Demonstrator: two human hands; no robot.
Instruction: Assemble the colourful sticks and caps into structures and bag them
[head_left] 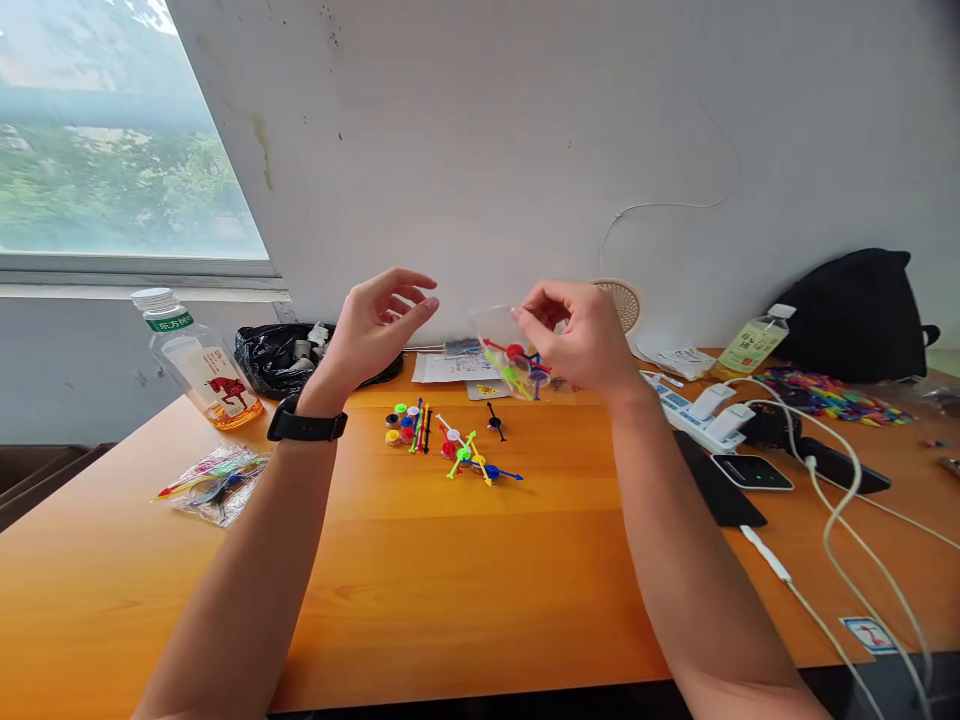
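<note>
The bare forearms reach out over the orange wooden surface [465,590], a black band on the left wrist. The right hand [581,335] pinches a small clear bag [510,355] of coloured sticks and discs by its top edge, held up above the surface. The left hand [375,320] hovers just beside it, fingers loosely spread, holding nothing. Below them lies a scatter of loose coloured pieces [450,445]. At far left stands a bottle [196,365] with a green label in Chinese characters, too small to read, and a red bull picture. A second bottle [754,342] stands at right, print illegible.
</note>
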